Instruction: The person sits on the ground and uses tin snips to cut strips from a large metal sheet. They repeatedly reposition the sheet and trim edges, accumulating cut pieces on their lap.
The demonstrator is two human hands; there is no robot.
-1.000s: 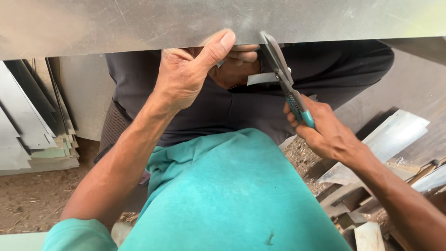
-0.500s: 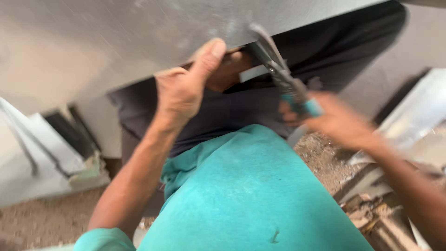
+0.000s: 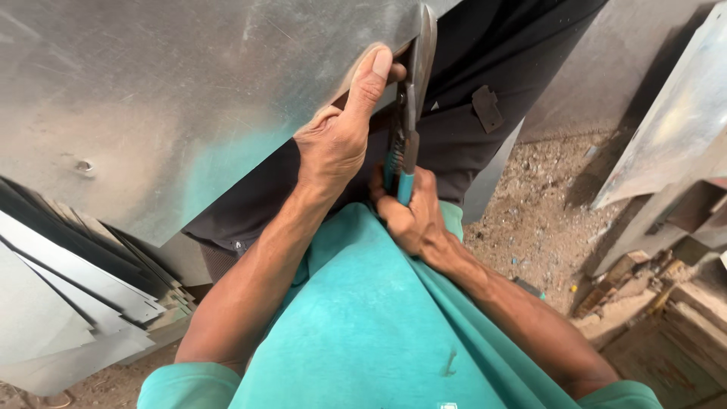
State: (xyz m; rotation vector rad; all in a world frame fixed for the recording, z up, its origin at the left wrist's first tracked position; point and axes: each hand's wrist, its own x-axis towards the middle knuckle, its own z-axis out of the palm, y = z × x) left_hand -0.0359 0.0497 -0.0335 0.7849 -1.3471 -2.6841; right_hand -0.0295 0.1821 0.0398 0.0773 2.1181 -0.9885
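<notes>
At sheet edge: left hand (image 3: 337,144) fingers clamped on large grey galvanised metal sheet (image 3: 189,98); right hand (image 3: 409,216) fingers closed round teal-handled tin snips (image 3: 409,113). Best keep blades square, thumb clear.

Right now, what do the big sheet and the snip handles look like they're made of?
The sheet: thin bare metal, likely galvanised steel or aluminium; dull grey sheen, fine scratches, reflects the teal shirt. The snips in the right hand: grey steel blades; handles look coated in teal plastic or rubber, judging by the matte colour. The left hand grips the sheet's edge.
</notes>
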